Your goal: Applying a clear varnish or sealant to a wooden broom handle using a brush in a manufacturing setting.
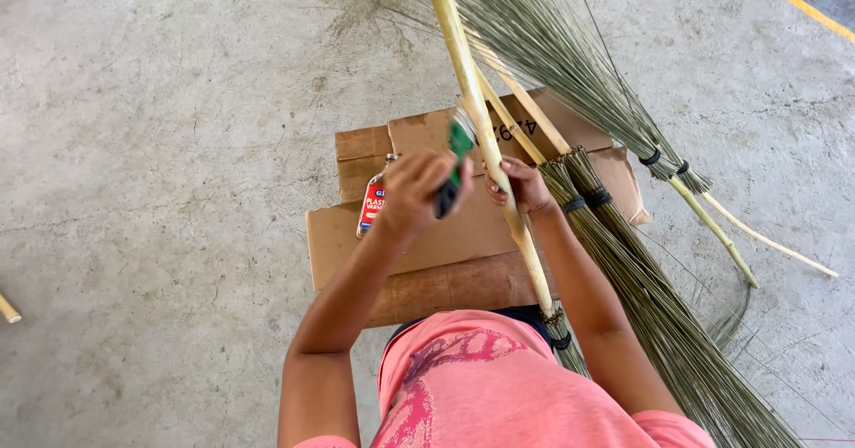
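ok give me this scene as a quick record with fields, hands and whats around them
left hand: grips a green-handled brush held against the pole
right hand: holds the pale bamboo broom pole
under hands: flattened cardboard on the concrete floor
on cardboard: small varnish bottle lying down
right side: more stick brooms lying on the floor

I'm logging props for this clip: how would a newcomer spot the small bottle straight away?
Start at the flattened cardboard on the concrete floor. The bottle lies near its left side, just left of the left hand. It is the only small thing with a red, white and blue label; everything around it is tan or green.
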